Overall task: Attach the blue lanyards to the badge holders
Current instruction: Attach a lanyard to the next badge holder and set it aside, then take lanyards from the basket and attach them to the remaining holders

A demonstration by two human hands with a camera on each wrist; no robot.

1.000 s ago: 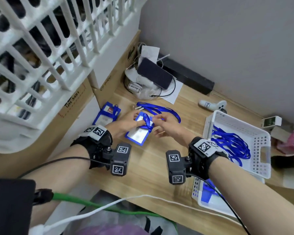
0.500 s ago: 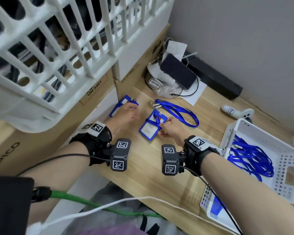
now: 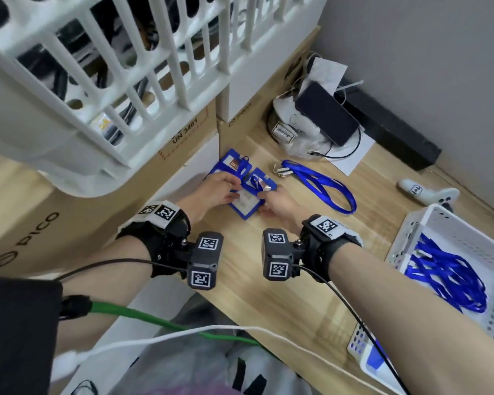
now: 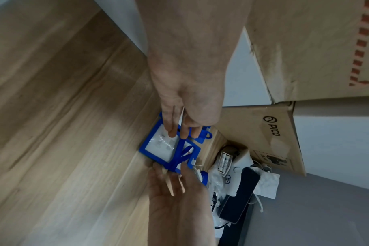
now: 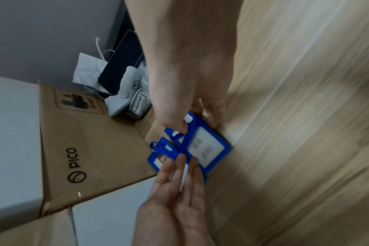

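A blue badge holder (image 3: 247, 202) (image 4: 158, 147) (image 5: 210, 146) lies on the wooden table with a blue lanyard (image 3: 255, 182) (image 4: 180, 154) wrapped round it. My right hand (image 3: 271, 196) (image 5: 198, 123) grips its near short end between thumb and fingers. My left hand (image 3: 234, 189) (image 4: 181, 133) lays straight fingers on its other end. A second badge holder (image 3: 236, 163) (image 5: 160, 159) lies just beyond, against the cardboard box. A loose lanyard (image 3: 322, 183) lies to the right.
Cardboard boxes (image 3: 77, 223) with a white crate (image 3: 103, 89) on top wall off the left. A phone on a pile of cables (image 3: 325, 115) sits at the back. A white basket (image 3: 445, 220) with several lanyards stands at the right, and a white controller (image 3: 428, 192) lies behind it.
The wrapped badge holder has slid left and away, up beside the second holder by the box. My left hand went to the second holder, then came back onto the wrapped one.
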